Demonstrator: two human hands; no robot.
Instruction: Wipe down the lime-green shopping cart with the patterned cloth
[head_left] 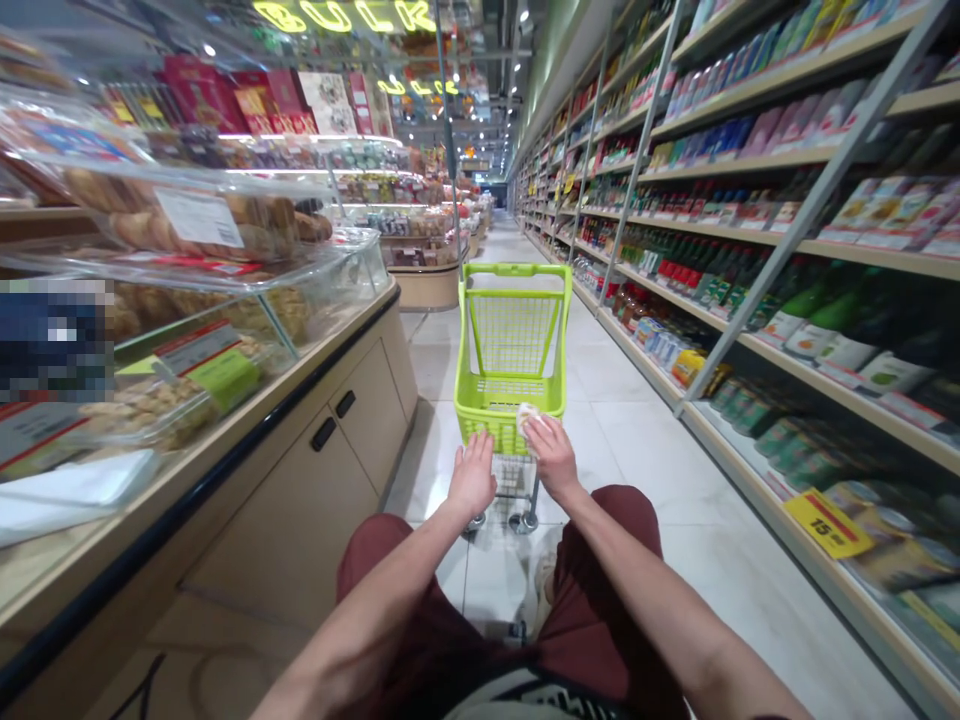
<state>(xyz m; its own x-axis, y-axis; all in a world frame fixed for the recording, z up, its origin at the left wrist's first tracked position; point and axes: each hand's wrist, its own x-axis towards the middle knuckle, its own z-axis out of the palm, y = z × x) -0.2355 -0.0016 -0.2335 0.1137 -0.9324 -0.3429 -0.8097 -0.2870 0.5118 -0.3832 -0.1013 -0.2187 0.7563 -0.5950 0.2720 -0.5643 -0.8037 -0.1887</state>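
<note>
A lime-green shopping cart (512,382) stands upright on wheels in the aisle, right in front of my knees. My left hand (474,475) rests against the near side of its basket, fingers stretched out and nothing held. In my right hand (551,458) is a crumpled white cloth or tissue (527,412), pinched at the basket's near right rim. Whether the cloth presses on the plastic I cannot tell. Below the basket, the cart's metal frame and casters (525,521) show between my legs.
Along the left runs a wooden counter (300,500) with glass cases and packaged baked goods (202,215). Tall shelves (750,220) of bottles and cans line the right side. A yellow price tag (829,522) juts from a low shelf. Pale tiled floor (622,440) stretches down the aisle.
</note>
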